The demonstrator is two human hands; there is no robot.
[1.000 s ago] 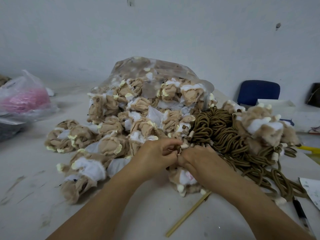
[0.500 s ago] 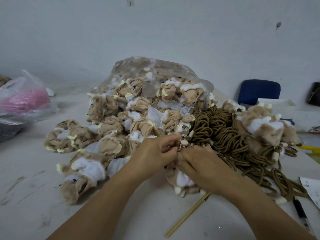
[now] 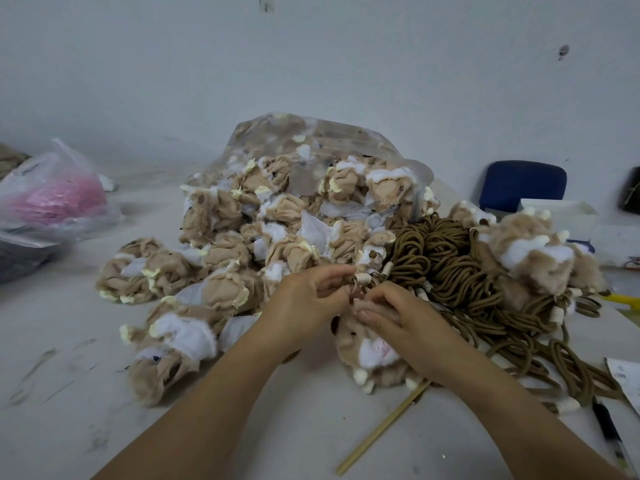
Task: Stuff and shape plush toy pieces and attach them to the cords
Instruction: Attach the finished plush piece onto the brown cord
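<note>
Near centre of the table (image 3: 69, 393), both hands met over one stuffed plush toy (image 3: 367, 355), tan with a white face, lying under the right wrist.

- The left hand (image 3: 304, 299) had its fingers curled, pinching a cord end (image 3: 356, 289) with its pale wrapped collar.
- The right hand (image 3: 391, 317) also had curled fingertips pinching at the same cord end, with its palm resting on the toy. We could not see exactly how the cord met the fabric, as the fingers covered the joint.
- The pile of brown cords (image 3: 446, 265) lay just right of the hands, tangled. Finished toys (image 3: 533, 251) sat on its far right side.
- Unstuffed pieces (image 3: 242, 258) spilled from a clear bag (image 3: 311, 143) at far centre and left.
- A wooden stick (image 3: 384, 431) lay near, touching the toy's lower edge.

Handling, as we judged it: the toy looked light, soft and squashy, so it would give under any firm press and was best steadied by the body. The cord looked limp and likely to snag on its neighbours, so we would take it by the stiff wrapped collar, close to the tip, not along its length.
</note>
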